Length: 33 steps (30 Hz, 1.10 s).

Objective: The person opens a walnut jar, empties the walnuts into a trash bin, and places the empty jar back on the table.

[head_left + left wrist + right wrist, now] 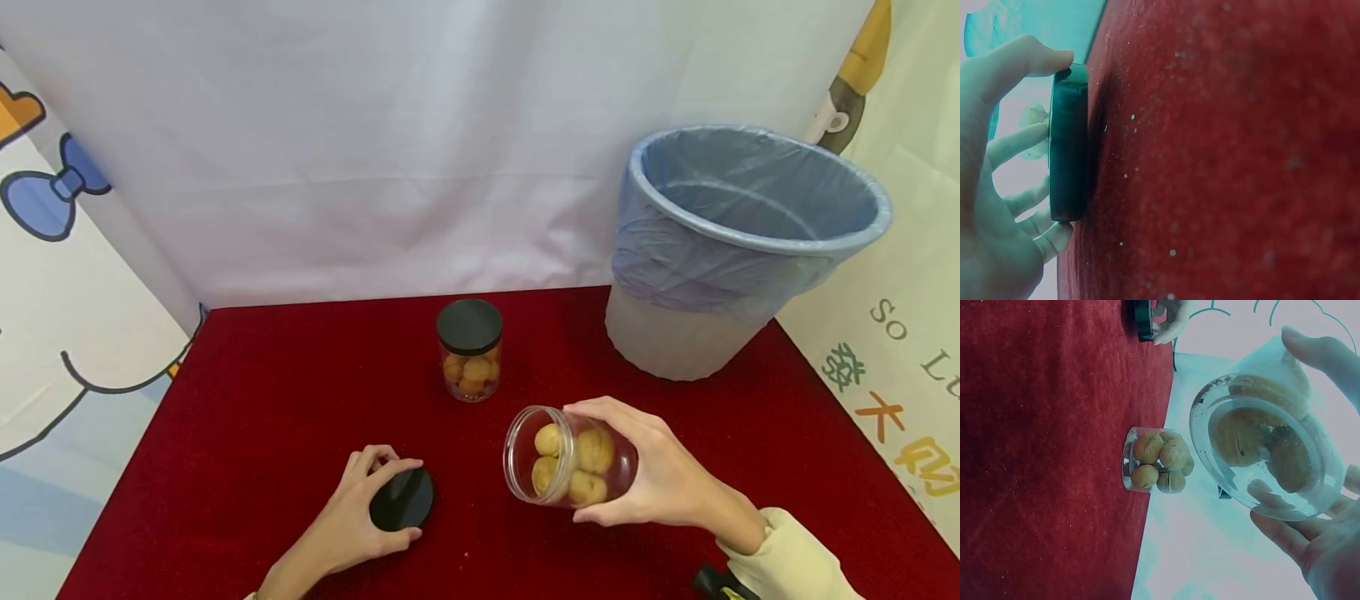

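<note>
My left hand [356, 508] grips a round black lid [403, 500] by its rim, thumb and fingers on opposite edges. In the left wrist view the lid [1069, 144] is held right at the red cloth, its flat face toward the palm. On the right, my right hand [651, 467] holds a clear plastic jar [525, 467] tipped on its side, mouth facing left, above the cloth. Several walnuts [595, 451] lie inside it. The right wrist view shows the jar's base [1260, 450] from behind, with the thumb and fingers around its wall.
A second clear jar [470, 375] of walnuts, topped by a black lid [469, 326], stands upright behind, between the hands. At the back right is a bin [675, 333] lined with a blue bag [675, 267]. Red cloth [300, 375] covers the table, and a white curtain [375, 167] hangs behind.
</note>
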Tool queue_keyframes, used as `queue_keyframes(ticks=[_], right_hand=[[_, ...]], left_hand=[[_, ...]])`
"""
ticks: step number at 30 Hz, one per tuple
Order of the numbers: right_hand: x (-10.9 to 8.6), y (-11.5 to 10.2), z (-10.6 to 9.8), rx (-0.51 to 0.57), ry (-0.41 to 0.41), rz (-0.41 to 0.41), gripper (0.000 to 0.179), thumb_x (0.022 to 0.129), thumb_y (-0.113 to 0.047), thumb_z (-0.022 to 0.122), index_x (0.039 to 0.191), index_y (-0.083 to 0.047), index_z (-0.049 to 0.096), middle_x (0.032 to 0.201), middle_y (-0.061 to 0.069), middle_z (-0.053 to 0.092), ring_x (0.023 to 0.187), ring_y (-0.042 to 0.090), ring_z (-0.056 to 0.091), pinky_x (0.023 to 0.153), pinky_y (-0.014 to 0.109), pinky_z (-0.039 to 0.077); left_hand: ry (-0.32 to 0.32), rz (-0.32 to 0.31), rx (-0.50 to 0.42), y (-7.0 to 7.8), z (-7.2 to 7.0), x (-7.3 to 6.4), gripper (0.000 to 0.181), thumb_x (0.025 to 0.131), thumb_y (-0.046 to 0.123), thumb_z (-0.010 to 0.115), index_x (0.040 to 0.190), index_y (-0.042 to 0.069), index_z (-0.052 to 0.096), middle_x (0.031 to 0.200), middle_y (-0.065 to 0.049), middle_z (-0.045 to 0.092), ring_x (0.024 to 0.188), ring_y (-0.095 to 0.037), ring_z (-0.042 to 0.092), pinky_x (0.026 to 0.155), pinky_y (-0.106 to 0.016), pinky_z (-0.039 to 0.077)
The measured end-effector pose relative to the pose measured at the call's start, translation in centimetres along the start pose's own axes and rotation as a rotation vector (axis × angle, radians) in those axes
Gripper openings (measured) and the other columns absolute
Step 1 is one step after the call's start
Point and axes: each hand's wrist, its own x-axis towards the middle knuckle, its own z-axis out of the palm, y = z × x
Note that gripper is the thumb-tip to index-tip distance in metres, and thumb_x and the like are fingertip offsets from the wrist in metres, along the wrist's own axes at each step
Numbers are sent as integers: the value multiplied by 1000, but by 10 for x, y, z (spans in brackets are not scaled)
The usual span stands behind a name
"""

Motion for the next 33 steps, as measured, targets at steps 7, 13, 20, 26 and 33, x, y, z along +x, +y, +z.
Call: queue_keyframes(ticks=[7, 13, 20, 26, 33], right_hand=[[0, 1, -3, -10, 6, -2, 93, 50, -32, 95, 129, -11, 51, 121, -2, 57, 102, 15, 58, 85, 22, 48], [0, 2, -6, -12, 12, -6, 94, 49, -31, 95, 129, -11, 51, 121, -2, 57, 102, 15, 58, 85, 21, 47], [1, 1, -13, -15, 12, -9, 94, 49, -30, 95, 129, -10, 51, 121, -1, 57, 102, 15, 58, 86, 20, 47], [1, 1, -20, -31, 34, -10, 94, 48, -29, 95, 129, -9, 52, 121, 0, 58, 102, 15, 58, 86, 19, 45], [2, 1, -28, -47, 49, -15, 96, 45, -25, 97, 128, -8, 52, 120, 1, 59, 100, 15, 58, 86, 18, 45]], left_hand=[[-17, -16, 10, 1, -1, 1, 68, 64, 41, 84, 126, 32, 57, 115, 11, 36, 101, -13, 34, 75, -36, 41], [-21, -40, 25, -1, 0, 3, 67, 64, 43, 84, 125, 33, 58, 115, 11, 36, 101, -13, 34, 75, -36, 41], [-3, -26, 36, -1, 1, 4, 67, 63, 45, 85, 123, 32, 60, 114, 10, 37, 99, -12, 34, 75, -35, 40], [6, -17, 73, -1, 0, 6, 66, 63, 48, 84, 122, 31, 60, 114, 9, 39, 98, -13, 35, 75, -35, 40], [4, -16, 69, 1, -3, 8, 64, 66, 53, 81, 122, 29, 60, 117, 8, 41, 101, -14, 37, 76, -38, 42]])
